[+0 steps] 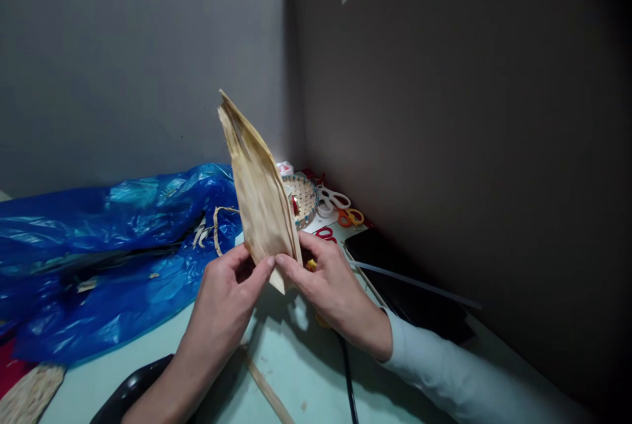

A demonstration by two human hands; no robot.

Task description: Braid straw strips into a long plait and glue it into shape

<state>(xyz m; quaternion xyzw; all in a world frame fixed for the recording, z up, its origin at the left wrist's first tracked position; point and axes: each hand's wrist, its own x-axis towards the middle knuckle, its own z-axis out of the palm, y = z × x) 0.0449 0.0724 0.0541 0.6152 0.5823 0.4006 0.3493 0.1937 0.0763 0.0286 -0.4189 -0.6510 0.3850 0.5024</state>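
Note:
A dry, pale tan corn husk (264, 197) stands tilted in front of me, its narrow end up and its layers folded together. My left hand (228, 292) pinches its lower left edge between thumb and fingers. On the lower right side, my right hand (330, 282) grips the same husk, the thumb pressed on its front near the left thumb. Fingers behind the husk are partly hidden. Below the hands, a flat tan strip (266, 384) lies on the pale green table (311, 371).
A crumpled blue plastic bag (123, 233) with husk scraps spreads along the left. Behind the husk are a woven basket (307, 197), white-handled scissors (333, 199) and orange-handled scissors (350, 216). A black flat object (395, 272) lies right, by the dark wall. A black cable (348, 378) runs toward me.

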